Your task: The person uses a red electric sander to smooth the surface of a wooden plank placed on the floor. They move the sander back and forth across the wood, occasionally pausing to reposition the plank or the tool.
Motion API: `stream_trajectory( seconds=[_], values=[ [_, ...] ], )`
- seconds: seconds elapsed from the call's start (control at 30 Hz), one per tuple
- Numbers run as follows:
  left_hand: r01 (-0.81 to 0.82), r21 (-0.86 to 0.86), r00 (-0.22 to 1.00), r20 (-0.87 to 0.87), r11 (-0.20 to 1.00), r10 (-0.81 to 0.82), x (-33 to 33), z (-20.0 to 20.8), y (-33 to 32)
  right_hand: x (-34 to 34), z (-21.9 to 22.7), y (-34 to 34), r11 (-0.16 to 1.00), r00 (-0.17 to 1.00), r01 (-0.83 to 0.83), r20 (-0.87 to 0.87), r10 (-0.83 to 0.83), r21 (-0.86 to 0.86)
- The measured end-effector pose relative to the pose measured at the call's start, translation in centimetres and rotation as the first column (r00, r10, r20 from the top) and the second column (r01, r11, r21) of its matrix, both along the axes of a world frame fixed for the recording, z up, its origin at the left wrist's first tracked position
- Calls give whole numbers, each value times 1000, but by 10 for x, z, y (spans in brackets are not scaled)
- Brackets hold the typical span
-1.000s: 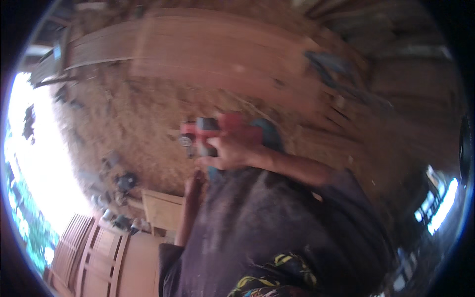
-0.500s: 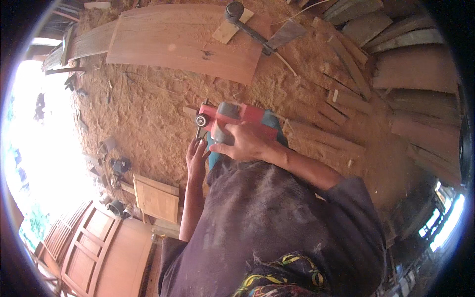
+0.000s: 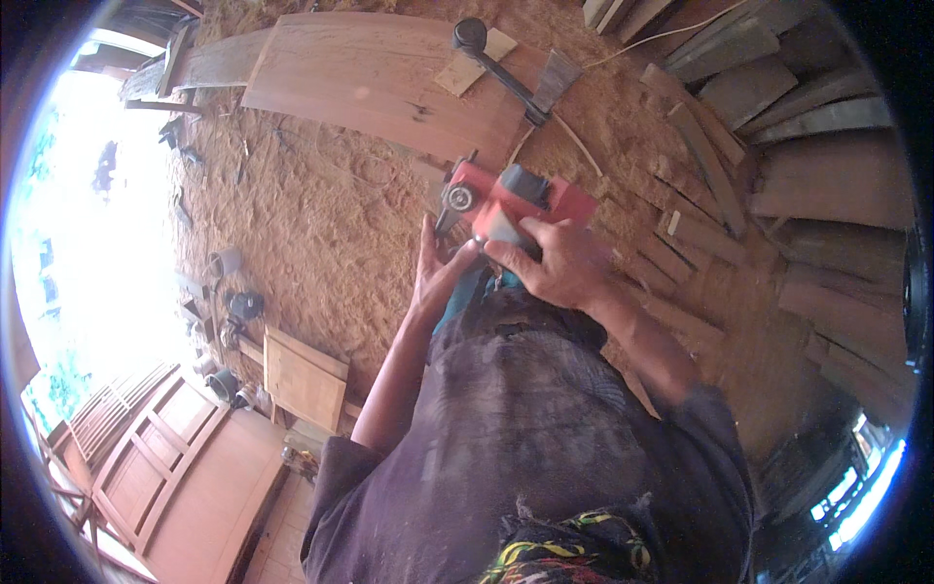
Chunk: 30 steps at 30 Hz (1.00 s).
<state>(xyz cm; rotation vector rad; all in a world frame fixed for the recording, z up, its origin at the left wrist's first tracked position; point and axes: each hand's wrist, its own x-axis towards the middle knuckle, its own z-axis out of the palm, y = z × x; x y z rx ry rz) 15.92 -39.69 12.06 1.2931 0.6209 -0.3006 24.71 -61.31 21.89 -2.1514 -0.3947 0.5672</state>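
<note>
Red power tool (image 3: 516,202) sits in front of your waist, long axis roughly crosswise, round-knob end to your left. Your right hand (image 3: 564,265) is nearer its body: thumb and fingers close around the grey grip, from the near side. Your left hand (image 3: 436,277) is just below the knob end, thumb and forefinger spread beside the dark bar (image 3: 448,219); can't tell if they touch it.

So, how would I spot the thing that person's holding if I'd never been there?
Start at the dark, dusty shirt filling the lower middle. Just above it, the left hand and right hand meet at a chunky red power tool. Its bright red colour and round wheel stand out against brown sawdust.
</note>
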Motion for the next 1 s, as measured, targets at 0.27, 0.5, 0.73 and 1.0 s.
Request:
stream_trajectory(
  seconds=[0.27,0.5,0.73,1.0],
  values=[
    [93,192,996,-11,977,-93,22,-36,-14,30,-8,-13,996,998,-49,40,52,-76],
    [121,178,993,-14,977,-121,31,-30,-7,29,-10,-7,995,1000,-17,10,18,-96],
    [115,155,993,-56,981,-107,37,-24,12,36,-14,7,997,999,-31,26,33,-75],
    [107,205,994,-13,973,-107,48,-19,39,48,-3,36,992,999,-47,-2,48,-116]
  ],
)
